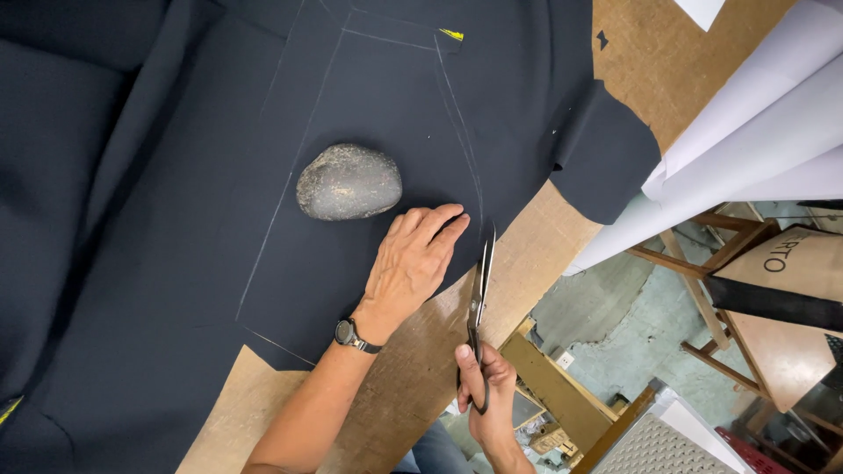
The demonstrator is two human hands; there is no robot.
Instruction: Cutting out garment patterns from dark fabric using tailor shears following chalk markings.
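- Step in hand, I judge: cutting the dark navy cloth point(263, 263) along its chalk line point(461, 132).
- Left hand point(413, 263) lies flat, fingers spread, pinning cloth beside the grey rounded stone point(349, 182).
- Right hand point(483, 386) grips the black-handled steel scissors point(479, 290); next calls for steady following of the curve.

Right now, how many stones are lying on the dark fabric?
1: a grey stone lies on the dark fabric just above the left hand. Folds could hide others.
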